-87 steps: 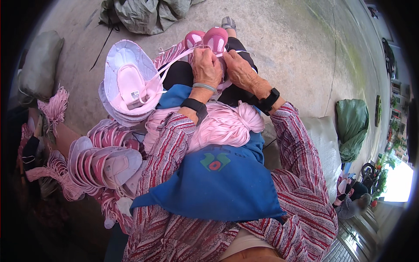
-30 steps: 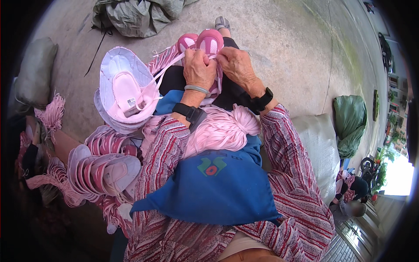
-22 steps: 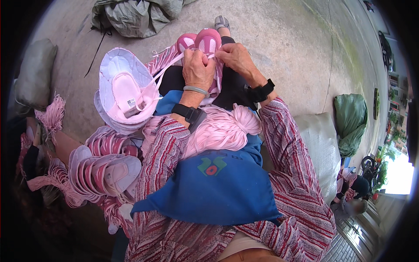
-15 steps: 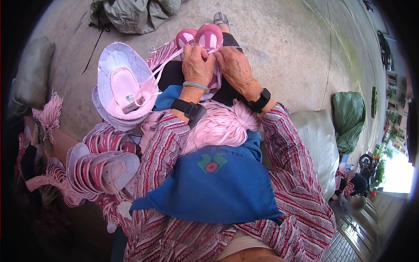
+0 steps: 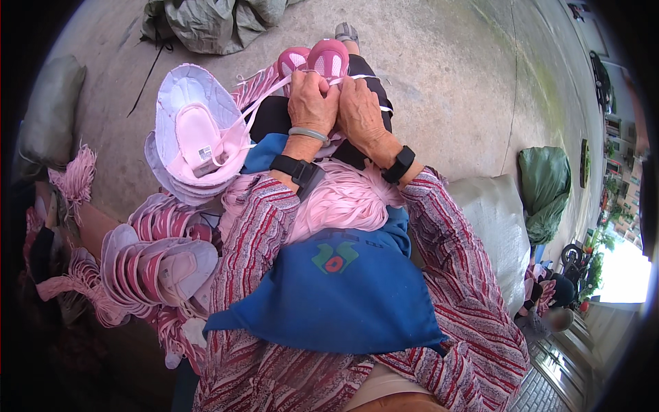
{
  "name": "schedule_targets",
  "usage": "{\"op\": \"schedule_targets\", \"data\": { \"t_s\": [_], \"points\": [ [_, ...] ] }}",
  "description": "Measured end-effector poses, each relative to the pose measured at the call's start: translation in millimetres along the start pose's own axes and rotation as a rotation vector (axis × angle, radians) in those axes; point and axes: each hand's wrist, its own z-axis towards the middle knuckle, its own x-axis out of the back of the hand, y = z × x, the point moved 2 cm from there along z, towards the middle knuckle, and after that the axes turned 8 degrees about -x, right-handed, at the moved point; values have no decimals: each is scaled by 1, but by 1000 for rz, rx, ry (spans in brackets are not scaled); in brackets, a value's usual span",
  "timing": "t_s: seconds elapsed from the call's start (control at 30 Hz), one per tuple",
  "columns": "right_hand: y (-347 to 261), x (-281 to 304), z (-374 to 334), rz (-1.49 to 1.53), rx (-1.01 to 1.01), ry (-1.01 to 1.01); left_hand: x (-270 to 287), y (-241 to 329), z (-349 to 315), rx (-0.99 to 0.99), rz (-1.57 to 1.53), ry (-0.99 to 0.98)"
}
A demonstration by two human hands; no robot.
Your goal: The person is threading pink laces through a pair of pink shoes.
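Observation:
A pink shoe upper (image 5: 329, 59) with a dark pink toe lies over my knees, toe pointing away. Both my hands are bent over its throat, close together. My left hand (image 5: 312, 103) is closed, fingers pinched on a pale pink shoelace (image 5: 264, 100) that runs back down to the left. My right hand (image 5: 362, 115) is also closed at the lacing, and a lace end trails out to its right over my dark trouser leg. My hands hide the eyelets. A second pink toe (image 5: 292, 60) sits just left of the upper. A thick bundle of pink laces (image 5: 347, 196) rests on my lap.
Stacked pink and lavender shoe uppers (image 5: 168, 106) stand at my left, with more uppers (image 5: 147, 264) below them. A blue apron (image 5: 329, 302) covers my lap. Grey sacks (image 5: 51, 113), a white sack (image 5: 491, 226) and a green sack (image 5: 546, 192) lie around. Another person (image 5: 549, 309) sits far right.
My right hand has shifted left and slightly down, closer to my left hand. A longer stretch of lace now hangs to its right. My left hand stays nearly in place.

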Motion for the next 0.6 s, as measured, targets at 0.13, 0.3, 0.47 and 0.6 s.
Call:
{"op": "schedule_targets", "data": {
  "t_s": [0.13, 0.3, 0.47, 0.6],
  "points": [
    [15, -1, 3, 179, 30, -77, 4, -1, -5, -25, -42, -1],
    [28, -1, 4, 319, 160, -95, 3, -2, -9, -50, -97, -20],
    [17, 13, -1, 367, 202, -127, 3, -5, -12, -68, -113, 41],
    [25, 8, 0, 410, 193, -69, 0, -1, -11, -102, -146, 4]
  ]
}}
